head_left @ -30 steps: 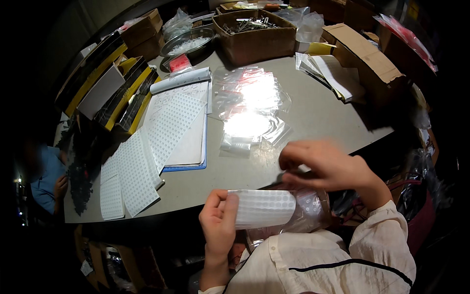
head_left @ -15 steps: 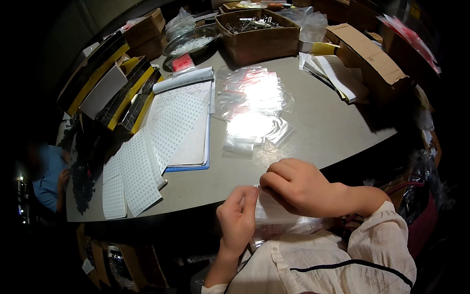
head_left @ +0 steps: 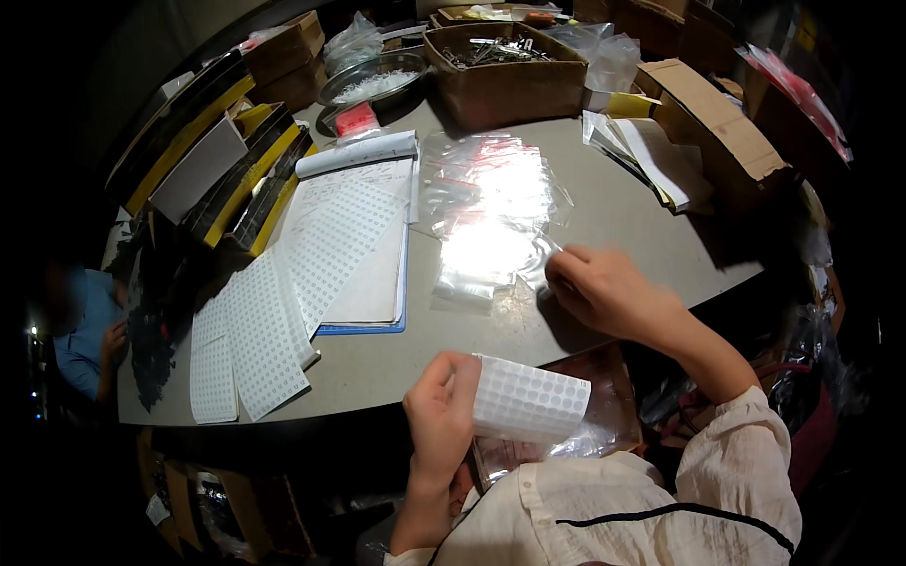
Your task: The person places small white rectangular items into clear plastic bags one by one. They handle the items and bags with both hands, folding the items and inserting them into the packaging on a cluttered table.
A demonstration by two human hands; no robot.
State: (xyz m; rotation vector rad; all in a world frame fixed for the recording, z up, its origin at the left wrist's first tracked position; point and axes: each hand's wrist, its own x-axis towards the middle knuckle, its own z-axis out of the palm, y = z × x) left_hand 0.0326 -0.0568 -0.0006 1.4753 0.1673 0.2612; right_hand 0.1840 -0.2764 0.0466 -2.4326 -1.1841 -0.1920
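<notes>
At 5 o'clock, by the near edge of the counter [head_left: 679, 250] (12 being its far side), we log the sheet [head_left: 533, 396]: thin, white, slightly bowed, set with rows of round pale dots. Left grip [head_left: 442, 401], 6 o'clock: thumb and fingers pinched on the sheet's left end. Right grip [head_left: 599, 288], 3 o'clock, just beside the bags [head_left: 495, 212]: fingers curled inward; whether they have hold of anything, we cannot tell.

Step in hand, as we judge it: fine handwork between sheet and bags, left side steadying, right side at the bags' near edge. Next move, we reckon, calls for a light fingertip pinch on the right and a level sheet on the left; film this slick could slide.

Materials. Bags, 12 to 1: clear film, red strips, overlapping, glare washing out the middle. Plastic [head_left: 618, 377] behind the sheet, 4 o'clock: clear, shiny. Pad [head_left: 373, 292], 10: paper, top leaves rolled back, blue board [head_left: 363, 330] beneath. Labels [head_left: 269, 330], 8 to 9: white sheets, fanned partly over the pad, tiny marks in tight rows. Carton [head_left: 514, 97], 12 to 1: brown card, thin metal pieces [head_left: 500, 52] heaped inside. Bowl [head_left: 396, 99], 11: round, holding white shreds [head_left: 373, 87].
</notes>
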